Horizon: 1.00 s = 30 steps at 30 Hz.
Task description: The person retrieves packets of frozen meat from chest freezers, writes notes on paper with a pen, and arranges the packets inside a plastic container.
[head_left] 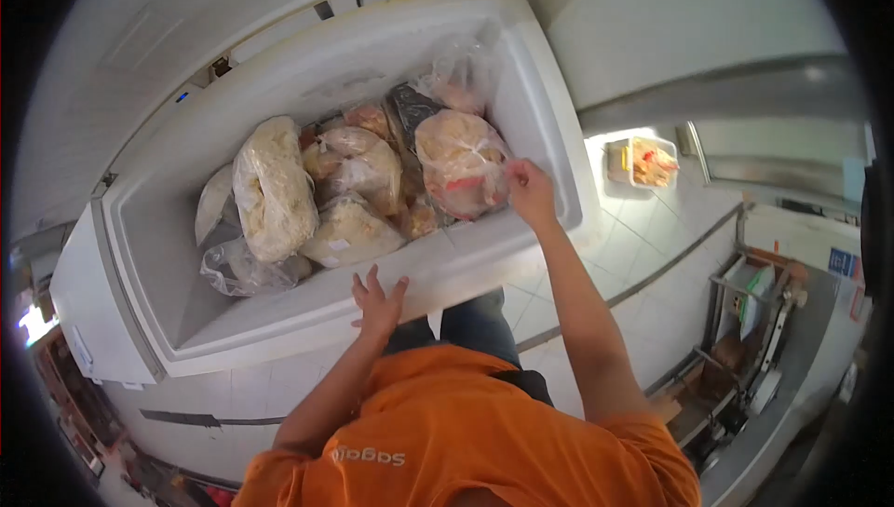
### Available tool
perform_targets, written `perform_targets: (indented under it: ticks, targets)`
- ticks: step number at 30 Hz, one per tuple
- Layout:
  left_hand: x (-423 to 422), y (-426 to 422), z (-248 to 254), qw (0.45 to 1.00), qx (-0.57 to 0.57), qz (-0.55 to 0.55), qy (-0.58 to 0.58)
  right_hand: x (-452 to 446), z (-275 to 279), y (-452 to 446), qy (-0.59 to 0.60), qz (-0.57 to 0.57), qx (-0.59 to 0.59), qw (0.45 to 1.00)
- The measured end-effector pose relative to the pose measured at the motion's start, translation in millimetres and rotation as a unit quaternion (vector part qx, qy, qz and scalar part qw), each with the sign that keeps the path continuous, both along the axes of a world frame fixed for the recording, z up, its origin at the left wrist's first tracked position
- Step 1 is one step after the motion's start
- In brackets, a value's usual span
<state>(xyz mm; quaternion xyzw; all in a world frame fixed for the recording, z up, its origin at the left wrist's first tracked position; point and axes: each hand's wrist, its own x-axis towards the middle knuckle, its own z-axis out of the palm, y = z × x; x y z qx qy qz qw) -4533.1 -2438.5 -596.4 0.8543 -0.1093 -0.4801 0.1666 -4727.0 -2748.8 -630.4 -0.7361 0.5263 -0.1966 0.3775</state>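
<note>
An open chest freezer (pixel 447 263) holds several clear plastic bags of pale food. My right hand (pixel 531 192) is closed at the right side of a round, tied bag (pixel 458 158), its fingers pinching the bag's plastic. Over the freezer's near rim, my left hand (pixel 378 302) has its fingers spread and holds nothing. Beyond it lie a wide pale bag (pixel 352 232) and a long, lumpy white bag (pixel 273 189). Another bag (pixel 358 167) rests in the middle, and a thin clear bag (pixel 461 74) stands in the far right corner.
A plastic tub (pixel 643 162) of yellowish food sits on the tiled floor right of the freezer. At the lower right is a metal rack (pixel 745 321) with items on it. The freezer lid (pixel 186 23) is raised behind.
</note>
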Motion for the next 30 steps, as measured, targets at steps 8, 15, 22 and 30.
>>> perform_targets:
  ticks: [8,15,22,30]
  targets:
    - [-1.9,-138.3,-42.7,0.944,-0.322,0.041,-0.062,164.6,-105.4,-204.5,0.204,0.140,-0.242,0.938]
    - [58.4,-333.1,-184.8,0.901,-0.417,0.041,-0.113,141.7,-172.3,-144.8,0.091,0.381,-0.035,0.919]
    - [93.5,-395.2,-285.5,0.937,-0.281,-0.095,-0.184,152.7,-148.0,-170.4,-0.008,0.269,-0.228,0.936]
    - [93.8,-407.3,-262.8,0.901,-0.336,-0.062,-0.266,230.2,-221.4,-220.4,0.277,0.437,-0.036,0.855]
